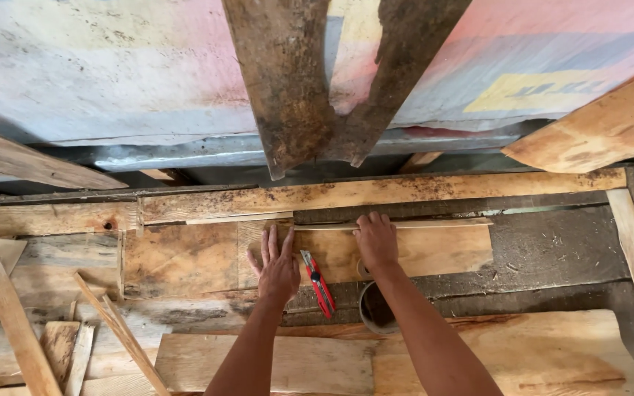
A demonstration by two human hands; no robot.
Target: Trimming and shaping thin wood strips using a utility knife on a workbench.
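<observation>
Both hands lie flat, holding nothing: left hand (277,265) and right hand (376,242) press the plank (405,253); red utility knife (318,284) between them, untouched.

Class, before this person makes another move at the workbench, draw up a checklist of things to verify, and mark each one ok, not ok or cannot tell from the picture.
1. Left hand flat on the pale wooden board: ok.
2. Right hand pressing the thin wooden strip at the board's far edge: ok.
3. Red utility knife lying between the hands, touched by neither: ok.
4. Knife blade retracted: cannot tell.
5. Round dark tube by the right wrist, clear of the knife: ok.
6. Loose wooden sticks lying away from both hands: ok.
</observation>
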